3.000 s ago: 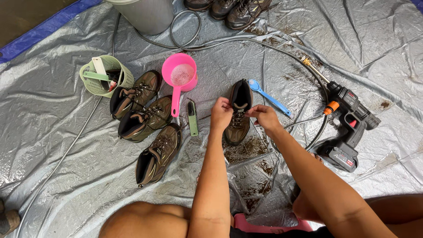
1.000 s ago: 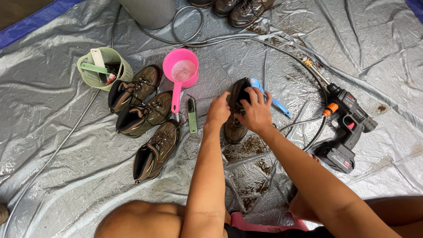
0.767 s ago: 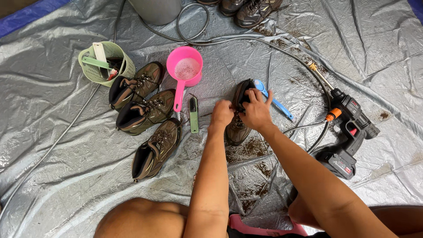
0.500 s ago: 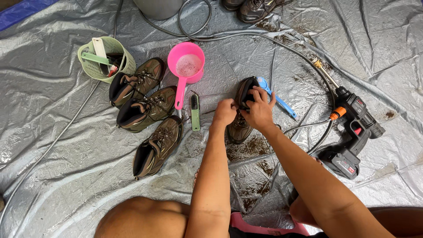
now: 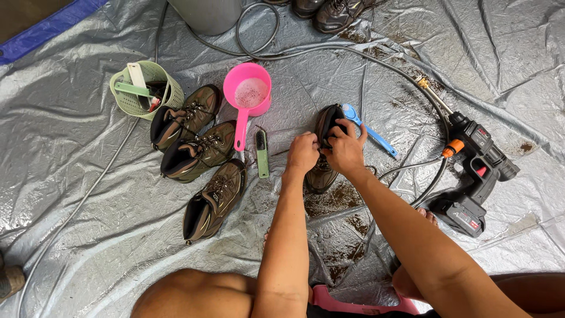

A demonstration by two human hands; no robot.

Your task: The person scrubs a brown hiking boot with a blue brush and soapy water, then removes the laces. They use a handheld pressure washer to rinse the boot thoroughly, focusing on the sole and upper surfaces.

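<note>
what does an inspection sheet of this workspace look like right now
surface: grey tarp, wrinkled, wet, with mud patches in front of the person
job's things: brown boot held at its opening by both hands
clutter: three more boots in a row on the left; pink scoop; green brush; blue brush beside the held boot; green basket with tools inside; black spray gun
grippers: left hand and right hand, fingers curled on the boot's collar
cables: grey hose runs to the spray gun
surroundings: grey bucket and more shoes at the top edge
</note>
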